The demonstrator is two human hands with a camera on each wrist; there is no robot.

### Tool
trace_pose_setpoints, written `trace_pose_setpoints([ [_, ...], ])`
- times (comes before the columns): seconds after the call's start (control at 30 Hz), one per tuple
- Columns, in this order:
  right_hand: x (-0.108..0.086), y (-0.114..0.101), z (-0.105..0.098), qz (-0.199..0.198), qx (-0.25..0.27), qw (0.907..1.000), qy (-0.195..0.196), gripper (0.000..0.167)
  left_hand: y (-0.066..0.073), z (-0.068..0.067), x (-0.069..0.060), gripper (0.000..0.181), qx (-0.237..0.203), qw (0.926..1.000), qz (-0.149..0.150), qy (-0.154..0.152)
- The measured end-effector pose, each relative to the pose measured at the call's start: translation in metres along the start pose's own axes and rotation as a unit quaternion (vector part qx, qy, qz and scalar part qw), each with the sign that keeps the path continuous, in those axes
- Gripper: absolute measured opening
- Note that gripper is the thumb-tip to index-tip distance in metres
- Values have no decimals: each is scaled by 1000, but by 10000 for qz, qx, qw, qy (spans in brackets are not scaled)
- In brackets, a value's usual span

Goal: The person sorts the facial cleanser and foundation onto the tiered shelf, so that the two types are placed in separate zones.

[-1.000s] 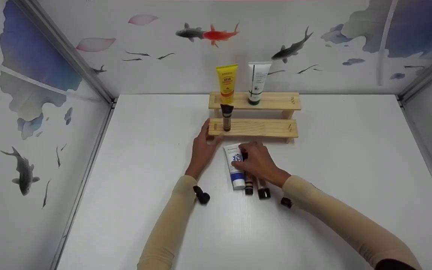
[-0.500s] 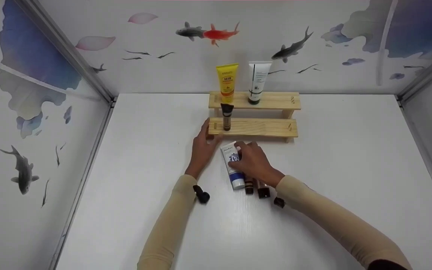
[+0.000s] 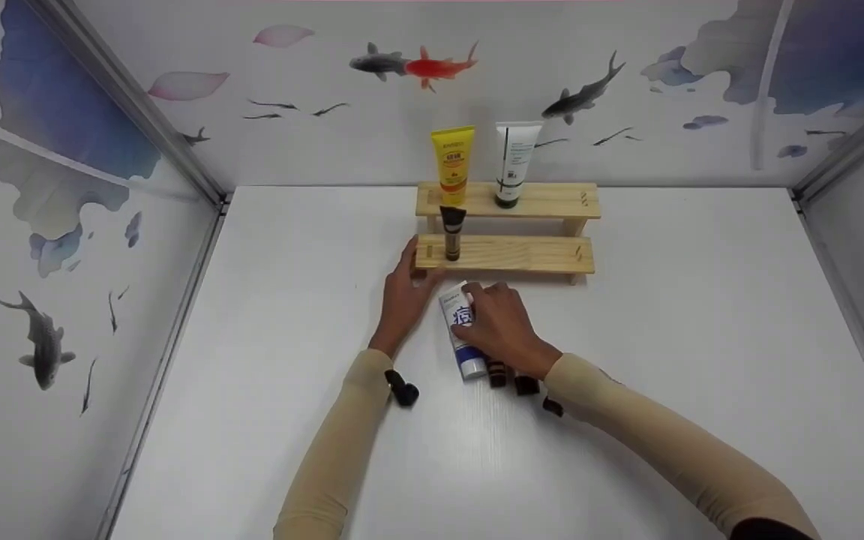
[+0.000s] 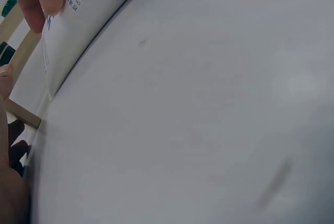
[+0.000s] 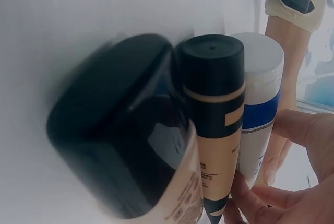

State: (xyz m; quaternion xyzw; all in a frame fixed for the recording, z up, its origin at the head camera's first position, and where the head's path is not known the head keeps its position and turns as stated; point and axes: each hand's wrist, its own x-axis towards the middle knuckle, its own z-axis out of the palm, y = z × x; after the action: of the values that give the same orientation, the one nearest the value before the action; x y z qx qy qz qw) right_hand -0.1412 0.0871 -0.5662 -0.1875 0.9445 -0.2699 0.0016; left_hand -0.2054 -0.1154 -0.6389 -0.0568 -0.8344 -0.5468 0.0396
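My right hand pinches a white squeeze tube with a blue band, thumb on one side and fingers on the other. The tube lies slanted on the table, its white cap toward me. Just right of it lie a slim beige-and-black tube and a wider bottle with a black cap, both partly hidden under the hand in the head view. My left hand holds the left end of the lower wooden shelf, thumb at the front edge, fingers at the side.
A small dark-capped tube stands on the lower shelf's left part. On the upper shelf stand a yellow tube and a white tube with a dark green cap. Printed walls enclose the white table.
My right hand has shifted slightly left with the white-and-blue tube, whose upper end has swung left. The left hand stays at the shelf.
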Motion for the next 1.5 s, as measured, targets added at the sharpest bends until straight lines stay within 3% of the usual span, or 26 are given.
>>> trace_pose_setpoints([
  [0.27, -2, -4, 0, 52, 43, 9999, -83, 65, 0, 0, 0, 86, -95, 9999, 53, -41],
  [0.5, -6, -10, 0, 246, -8, 9993, -276, 70, 4, 0, -1, 87, -73, 9999, -77, -26],
  [0.97, -5, -12, 1, 391, 659, 9964, -365, 67, 4, -2, -5, 86, -90, 10000, -23, -8],
  [1.23, 0, -8, 1, 780, 1652, 9818, -513, 62, 1, -1, -4, 88, -54, 10000, -48, -14],
  [1.5, -6, -1, -12, 1187, 2238, 9668, -345, 59, -1, 0, -2, 88, -221, 9997, 9, -42],
])
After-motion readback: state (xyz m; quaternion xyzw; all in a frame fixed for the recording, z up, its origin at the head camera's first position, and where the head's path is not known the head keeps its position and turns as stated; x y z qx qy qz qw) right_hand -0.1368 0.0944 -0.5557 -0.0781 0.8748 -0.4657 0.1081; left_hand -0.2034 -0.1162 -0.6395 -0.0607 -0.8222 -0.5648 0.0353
